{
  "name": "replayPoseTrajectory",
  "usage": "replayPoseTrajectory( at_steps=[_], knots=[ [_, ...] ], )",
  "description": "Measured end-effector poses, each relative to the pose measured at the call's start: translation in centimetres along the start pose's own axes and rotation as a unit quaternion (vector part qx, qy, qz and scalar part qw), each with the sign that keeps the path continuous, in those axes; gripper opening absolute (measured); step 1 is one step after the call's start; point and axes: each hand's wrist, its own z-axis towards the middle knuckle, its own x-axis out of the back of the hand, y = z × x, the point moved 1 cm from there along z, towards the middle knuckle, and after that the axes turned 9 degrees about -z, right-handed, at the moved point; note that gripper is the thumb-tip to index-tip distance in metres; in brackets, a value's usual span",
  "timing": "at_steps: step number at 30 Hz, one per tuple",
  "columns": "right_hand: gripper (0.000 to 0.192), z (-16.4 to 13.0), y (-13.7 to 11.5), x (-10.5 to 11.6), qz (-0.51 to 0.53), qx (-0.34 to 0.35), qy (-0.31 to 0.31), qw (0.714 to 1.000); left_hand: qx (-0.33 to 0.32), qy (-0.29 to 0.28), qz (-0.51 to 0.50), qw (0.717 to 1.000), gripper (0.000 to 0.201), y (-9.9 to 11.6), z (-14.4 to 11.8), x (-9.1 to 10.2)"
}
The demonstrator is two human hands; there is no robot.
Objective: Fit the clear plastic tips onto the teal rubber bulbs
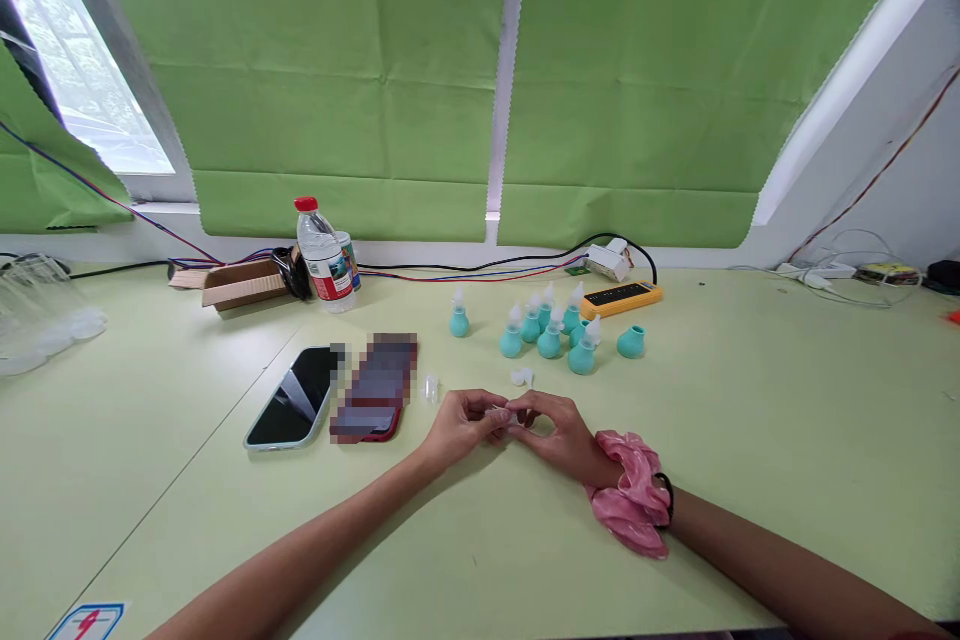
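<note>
My left hand [469,425] and my right hand [553,432] meet over the table, fingertips pinched together on a small clear plastic piece [501,412]. Fingers cover most of it, so its exact shape does not show. Just beyond them lie small white plastic parts [523,377]. Left of my left hand are small clear tube-like pieces [430,389]. Farther back stand several teal squeeze bulbs with clear pointed tips [550,340]. One teal bulb without a tip [631,342] rests on its side to the right.
Two phones, one pale-edged [294,400] and one red-edged [379,390], lie left of my hands. Behind are a water bottle [326,260], an open cardboard box [247,285] and a yellow power strip [622,299]. Clear plastic containers [45,315] stand at the far left. Cables run along the wall.
</note>
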Motion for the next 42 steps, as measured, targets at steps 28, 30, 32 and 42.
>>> replayPoseTrajectory(
  at_steps=[28,30,32,42],
  knots=[
    [0.028,2.8,7.7,10.3,-0.296,-0.116,0.406,0.857,-0.032,0.108,0.037,0.993,0.031,-0.8,0.3,0.7],
    [0.036,2.5,9.9,11.2,-0.321,-0.168,0.42,0.832,-0.037,0.106,0.013,0.994,0.037,-0.7,0.3,0.6],
    [0.045,2.0,12.1,11.3,-0.342,-0.245,0.396,0.816,-0.048,0.101,0.004,0.994,0.04,-0.7,0.3,0.5],
    [0.036,-0.1,17.1,9.8,-0.218,-0.438,0.262,0.832,-0.044,0.099,0.027,0.994,0.04,-0.5,0.2,0.4]
  ],
)
